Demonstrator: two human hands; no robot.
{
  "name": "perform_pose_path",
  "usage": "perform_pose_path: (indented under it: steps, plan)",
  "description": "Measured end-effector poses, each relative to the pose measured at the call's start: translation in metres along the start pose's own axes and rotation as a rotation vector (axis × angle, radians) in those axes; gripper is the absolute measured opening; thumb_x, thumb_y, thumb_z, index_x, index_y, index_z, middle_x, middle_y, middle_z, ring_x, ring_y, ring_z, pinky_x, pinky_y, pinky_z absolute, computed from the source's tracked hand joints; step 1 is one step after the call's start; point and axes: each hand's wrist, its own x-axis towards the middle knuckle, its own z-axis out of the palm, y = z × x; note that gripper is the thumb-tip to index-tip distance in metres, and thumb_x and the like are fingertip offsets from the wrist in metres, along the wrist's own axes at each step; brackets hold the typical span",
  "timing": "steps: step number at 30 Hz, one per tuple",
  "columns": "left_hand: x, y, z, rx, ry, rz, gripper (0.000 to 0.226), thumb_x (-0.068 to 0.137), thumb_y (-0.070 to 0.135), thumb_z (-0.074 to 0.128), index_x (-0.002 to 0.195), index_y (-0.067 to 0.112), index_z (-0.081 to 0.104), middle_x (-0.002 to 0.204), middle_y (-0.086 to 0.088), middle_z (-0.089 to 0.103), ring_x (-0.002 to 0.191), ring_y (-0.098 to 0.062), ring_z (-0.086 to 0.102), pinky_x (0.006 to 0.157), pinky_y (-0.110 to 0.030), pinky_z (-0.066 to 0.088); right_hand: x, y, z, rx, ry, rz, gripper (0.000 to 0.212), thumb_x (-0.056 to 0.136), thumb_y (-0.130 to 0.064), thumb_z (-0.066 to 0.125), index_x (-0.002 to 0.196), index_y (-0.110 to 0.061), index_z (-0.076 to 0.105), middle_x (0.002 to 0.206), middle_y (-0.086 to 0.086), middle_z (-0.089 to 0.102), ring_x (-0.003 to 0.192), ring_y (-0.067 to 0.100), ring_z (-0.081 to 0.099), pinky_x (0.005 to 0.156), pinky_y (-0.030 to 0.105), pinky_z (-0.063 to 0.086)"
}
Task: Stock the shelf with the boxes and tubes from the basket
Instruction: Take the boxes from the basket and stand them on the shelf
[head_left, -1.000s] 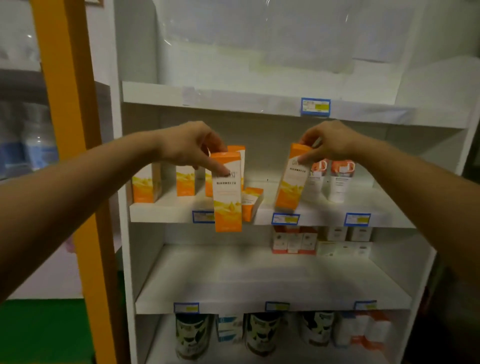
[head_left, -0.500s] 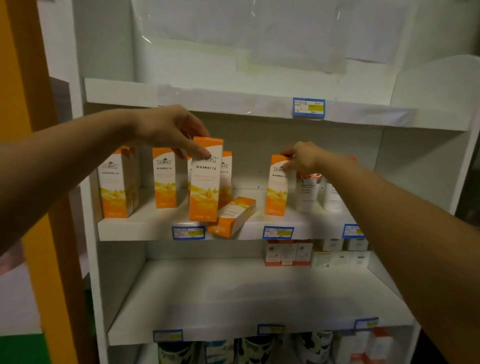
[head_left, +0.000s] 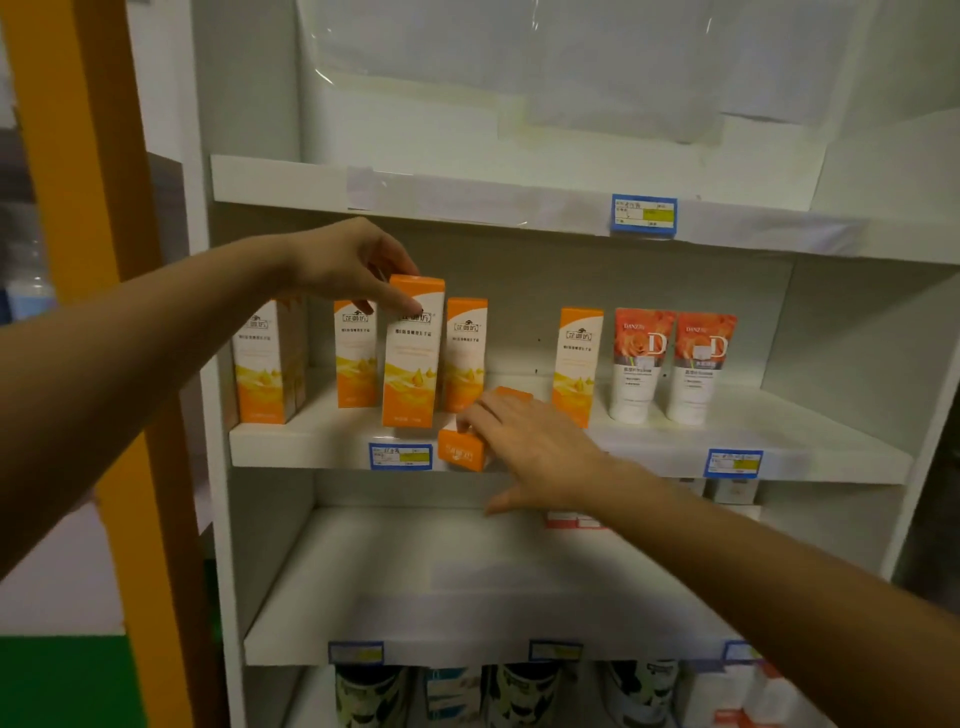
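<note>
On the middle shelf (head_left: 311, 448) stand several orange-and-white boxes. My left hand (head_left: 348, 265) pinches the top of one upright box (head_left: 413, 358), whose base rests near the shelf's front edge. Other boxes stand at the far left (head_left: 267, 364), behind (head_left: 356, 358), to the right (head_left: 465, 353) and further right (head_left: 576, 358). One box lies flat (head_left: 462, 451) and overhangs the front edge. My right hand (head_left: 535, 447) lies on it with fingers spread and thumb hanging below the shelf edge. Two white tubes with red tops (head_left: 641, 364) (head_left: 701, 364) stand at the right. No basket is in view.
An orange post (head_left: 88, 260) runs down the left of the shelf unit. The shelf below (head_left: 467, 587) holds small red-and-white boxes (head_left: 571, 519) at its back. Patterned cans (head_left: 369, 696) stand on the bottom shelf. Blue price tags (head_left: 400, 457) line the shelf edges.
My right hand let go of the upright box beside the tubes and moved down and left onto the lying box. My left hand lowered its box onto the shelf.
</note>
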Motion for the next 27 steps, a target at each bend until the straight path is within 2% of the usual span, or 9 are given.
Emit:
perform_pose_path:
  steps: [4, 7, 8, 9, 12, 15, 19, 23, 27]
  plan:
    - [-0.002, -0.003, 0.003, 0.009, 0.018, 0.006, 0.041, 0.082, 0.016, 0.064, 0.12, 0.006, 0.055, 0.096, 0.001, 0.06, 0.086, -0.012, 0.061, 0.066, -0.019, 0.052, 0.003, -0.011, 0.01, -0.062, 0.183, 0.018, 0.049, 0.079, -0.039, 0.067, 0.119, -0.016, 0.05, 0.117, 0.006, 0.058, 0.103, 0.024, 0.058, 0.082, 0.039, 0.05]
    - [-0.004, -0.006, 0.002, 0.012, 0.035, 0.012, 0.041, 0.082, 0.016, 0.064, 0.12, 0.005, 0.055, 0.101, -0.003, 0.059, 0.093, -0.02, 0.06, 0.068, -0.02, 0.05, 0.006, -0.009, 0.008, -0.097, 0.258, 0.024, 0.039, 0.066, -0.036, 0.08, 0.095, -0.016, 0.063, 0.087, 0.005, 0.068, 0.071, 0.022, 0.066, 0.056, 0.029, 0.051]
    - [-0.004, -0.006, 0.002, 0.018, 0.039, 0.015, 0.041, 0.082, 0.016, 0.064, 0.12, 0.005, 0.055, 0.102, -0.003, 0.059, 0.093, -0.02, 0.06, 0.069, -0.02, 0.05, 0.008, -0.006, 0.004, -0.102, 0.284, 0.046, 0.037, 0.067, -0.036, 0.079, 0.094, -0.015, 0.063, 0.086, 0.005, 0.068, 0.07, 0.022, 0.067, 0.054, 0.027, 0.05]
    - [-0.004, -0.007, 0.002, 0.022, 0.044, 0.018, 0.041, 0.082, 0.016, 0.064, 0.12, 0.005, 0.055, 0.102, -0.004, 0.059, 0.093, -0.02, 0.06, 0.069, -0.02, 0.05, 0.01, -0.002, -0.003, -0.088, 0.286, 0.069, 0.036, 0.075, -0.035, 0.073, 0.101, -0.014, 0.061, 0.093, 0.006, 0.067, 0.079, 0.024, 0.066, 0.058, 0.029, 0.05]
    - [-0.002, -0.008, 0.003, 0.03, 0.058, 0.031, 0.04, 0.081, 0.016, 0.065, 0.118, 0.004, 0.056, 0.106, -0.006, 0.06, 0.095, -0.022, 0.061, 0.07, -0.021, 0.051, 0.02, 0.025, -0.025, -0.01, 0.25, 0.169, 0.039, 0.091, -0.03, 0.052, 0.125, -0.013, 0.045, 0.122, 0.009, 0.055, 0.11, 0.029, 0.055, 0.085, 0.041, 0.048]
    - [0.003, -0.007, 0.008, 0.023, 0.057, 0.034, 0.041, 0.082, 0.015, 0.065, 0.119, 0.002, 0.056, 0.107, -0.007, 0.06, 0.098, -0.023, 0.06, 0.076, -0.026, 0.051, 0.036, 0.056, -0.045, 0.0, 0.165, 0.271, 0.033, 0.091, -0.018, 0.054, 0.123, -0.012, 0.048, 0.122, 0.011, 0.056, 0.109, 0.029, 0.057, 0.09, 0.04, 0.049]
    - [0.013, -0.005, 0.019, 0.037, 0.075, 0.036, 0.041, 0.082, 0.016, 0.064, 0.121, 0.003, 0.056, 0.107, -0.005, 0.059, 0.099, -0.018, 0.057, 0.082, -0.027, 0.045, 0.051, 0.078, -0.054, 0.046, 0.059, 0.365, 0.033, 0.094, -0.025, 0.049, 0.125, -0.014, 0.048, 0.121, 0.014, 0.057, 0.109, 0.029, 0.055, 0.087, 0.039, 0.047]
    - [0.027, -0.009, 0.031, 0.031, 0.101, 0.01, 0.04, 0.083, 0.018, 0.065, 0.119, 0.003, 0.057, 0.116, -0.011, 0.062, 0.1, -0.018, 0.056, 0.085, -0.028, 0.045, 0.062, 0.084, -0.047, -0.061, 0.064, 0.391, 0.037, 0.095, -0.026, 0.044, 0.13, -0.018, 0.047, 0.132, 0.01, 0.053, 0.127, 0.031, 0.04, 0.102, 0.043, 0.035]
    - [0.042, -0.016, 0.045, 0.05, 0.145, -0.06, 0.044, 0.081, 0.022, 0.068, 0.118, 0.004, 0.055, 0.12, -0.016, 0.06, 0.107, -0.027, 0.058, 0.093, -0.037, 0.049, 0.067, 0.084, -0.043, -0.062, 0.001, 0.441, 0.047, 0.094, -0.028, 0.045, 0.14, -0.02, 0.038, 0.145, 0.01, 0.039, 0.136, 0.032, 0.028, 0.111, 0.047, 0.025]
